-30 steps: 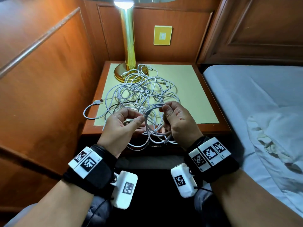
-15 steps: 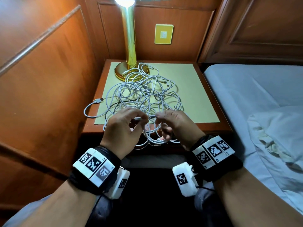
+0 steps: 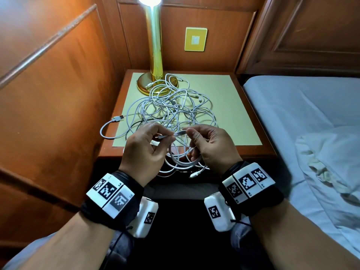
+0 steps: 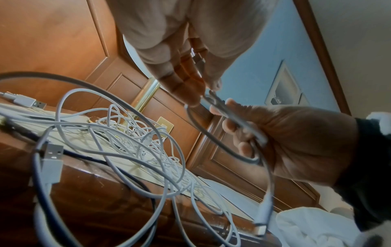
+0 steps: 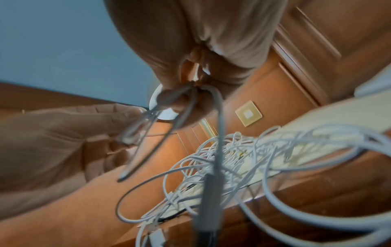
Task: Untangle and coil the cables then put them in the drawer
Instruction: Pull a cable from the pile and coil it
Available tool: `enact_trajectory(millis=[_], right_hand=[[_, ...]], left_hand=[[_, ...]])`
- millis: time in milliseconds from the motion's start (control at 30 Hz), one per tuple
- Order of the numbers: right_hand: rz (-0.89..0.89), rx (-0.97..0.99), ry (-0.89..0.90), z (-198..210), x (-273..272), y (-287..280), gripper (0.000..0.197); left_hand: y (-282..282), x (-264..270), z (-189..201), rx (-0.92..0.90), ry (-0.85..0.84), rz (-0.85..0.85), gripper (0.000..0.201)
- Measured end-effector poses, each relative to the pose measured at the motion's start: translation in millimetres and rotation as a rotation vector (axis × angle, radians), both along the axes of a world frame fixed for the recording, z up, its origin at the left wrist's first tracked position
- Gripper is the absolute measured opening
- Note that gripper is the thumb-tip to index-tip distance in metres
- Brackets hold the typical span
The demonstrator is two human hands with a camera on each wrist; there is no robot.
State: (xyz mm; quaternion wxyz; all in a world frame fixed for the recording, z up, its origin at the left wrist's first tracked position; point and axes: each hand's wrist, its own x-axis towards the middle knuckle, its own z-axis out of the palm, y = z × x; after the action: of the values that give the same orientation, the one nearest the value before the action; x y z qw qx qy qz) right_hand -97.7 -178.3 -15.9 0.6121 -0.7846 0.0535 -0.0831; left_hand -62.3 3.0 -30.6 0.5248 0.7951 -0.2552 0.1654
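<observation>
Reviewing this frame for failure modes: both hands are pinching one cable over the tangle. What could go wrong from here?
1. The left hand and right hand pinch one white cable that runs back into the cable tangle; pulling may tighten knots rather than free it.
2. Loops lie on the base of the brass lamp; a hard tug might drag or tip it.
3. Strands and a connector hang over the nightstand front edge; they could slide off.

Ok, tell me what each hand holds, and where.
Both hands pinch one white cable: left hand near its connector end, right hand just beyond, gathering loops.
</observation>
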Motion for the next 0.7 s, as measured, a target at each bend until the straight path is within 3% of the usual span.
enact_trajectory(millis=[200, 433, 600, 700], right_hand=[[0.046, -0.107, -0.150, 4, -5, -1, 0.015], [0.030, -0.074, -0.133, 3, -6, 4, 0.002], [-0.092, 0.035, -0.113, 8, 2, -14, 0.007], [-0.050, 0.022, -0.124, 3, 6, -21, 0.008]], left_hand=[[4, 1, -2, 0.030, 0.018, 0.042, 0.005], [1, -1, 0, 0.058, -0.048, -0.032, 0.007], [7, 6, 1, -0.123, 0.166, -0.017, 0.009], [7, 5, 3, -0.175, 0.245, -0.031, 0.015]])
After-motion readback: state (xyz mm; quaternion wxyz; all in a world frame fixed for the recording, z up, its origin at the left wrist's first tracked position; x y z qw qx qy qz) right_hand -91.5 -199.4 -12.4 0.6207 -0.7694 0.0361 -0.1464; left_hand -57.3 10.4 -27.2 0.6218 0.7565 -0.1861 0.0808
